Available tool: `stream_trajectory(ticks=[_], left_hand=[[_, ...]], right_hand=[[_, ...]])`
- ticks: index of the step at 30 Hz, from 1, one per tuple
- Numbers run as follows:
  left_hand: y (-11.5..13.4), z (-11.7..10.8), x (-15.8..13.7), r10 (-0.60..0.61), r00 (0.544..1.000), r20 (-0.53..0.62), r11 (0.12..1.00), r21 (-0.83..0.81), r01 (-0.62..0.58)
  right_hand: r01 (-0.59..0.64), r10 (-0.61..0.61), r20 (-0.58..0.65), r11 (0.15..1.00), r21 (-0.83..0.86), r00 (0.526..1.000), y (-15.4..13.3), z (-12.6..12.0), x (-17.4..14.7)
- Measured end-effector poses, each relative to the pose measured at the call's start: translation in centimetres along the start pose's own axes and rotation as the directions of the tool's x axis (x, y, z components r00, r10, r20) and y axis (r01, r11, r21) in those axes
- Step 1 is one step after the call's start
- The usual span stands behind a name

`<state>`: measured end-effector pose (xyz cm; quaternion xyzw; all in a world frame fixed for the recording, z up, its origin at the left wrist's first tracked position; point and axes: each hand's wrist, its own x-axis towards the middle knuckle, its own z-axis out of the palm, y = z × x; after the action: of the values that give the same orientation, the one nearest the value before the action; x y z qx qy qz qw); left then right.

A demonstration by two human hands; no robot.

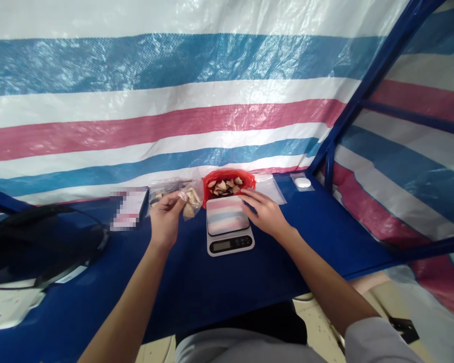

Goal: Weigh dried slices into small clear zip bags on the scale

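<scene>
Pinched in my left hand (166, 217) is the gathered top of a clear plastic bag (191, 204) with pale, dried-looking pieces inside. My right hand (264, 210) has its fingers stretched out over the far right corner of a white kitchen scale (227, 217); whether they touch it I cannot tell. The scale's shiny plate carries nothing, and its small display looks blank. Right behind the scale, a red plastic bag (208, 177) stands open with more of the tan and brown pieces (225, 186) in it.
Other filled clear bags (161, 189) lie behind my left hand. A phone-like white item (130, 207), partly blurred out, is left of them. Flat clear bags (272, 187) and a white oval object (302, 182) lie right. A black bag (41, 242) and power strip (11, 307) occupy the left.
</scene>
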<state>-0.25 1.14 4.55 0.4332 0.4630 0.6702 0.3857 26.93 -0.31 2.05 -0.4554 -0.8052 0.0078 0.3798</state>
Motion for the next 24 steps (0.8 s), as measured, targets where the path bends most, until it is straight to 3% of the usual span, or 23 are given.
stream_trajectory(ticks=[3,6,10,13,16,20,24], left_hand=[[0.1,1.5,-1.5,-0.093,0.988,0.126,0.986,-0.125,0.109],[0.0,2.6,-2.6,-0.178,0.962,0.206,0.954,-0.203,0.220],[-0.3,3.0,-3.4,-0.280,0.915,0.291,0.909,-0.225,0.350],[-0.6,2.8,-3.6,-0.326,0.886,0.330,0.892,-0.203,0.404],[-0.8,2.6,-3.6,-0.349,0.878,0.328,0.886,-0.190,0.423],[-1.0,2.0,-3.1,-0.354,0.876,0.327,0.894,-0.155,0.419],[-0.7,0.4,-1.6,-0.226,0.925,0.304,0.966,-0.053,0.253]], right_hand=[[-0.094,0.090,0.031,0.980,0.173,0.995,-0.8,0.3,1.4],[-0.180,0.175,0.048,0.905,0.387,0.983,-0.8,1.2,2.4],[-0.292,0.315,0.089,0.690,0.662,0.945,-0.1,2.7,2.9],[-0.337,0.409,0.110,0.541,0.770,0.906,0.2,3.1,2.8],[-0.416,0.489,0.168,0.459,0.785,0.856,0.4,3.0,2.6],[-0.487,0.531,0.224,0.429,0.760,0.817,0.5,2.5,2.6],[-0.543,0.546,0.297,0.370,0.754,0.784,0.5,1.9,3.1]])
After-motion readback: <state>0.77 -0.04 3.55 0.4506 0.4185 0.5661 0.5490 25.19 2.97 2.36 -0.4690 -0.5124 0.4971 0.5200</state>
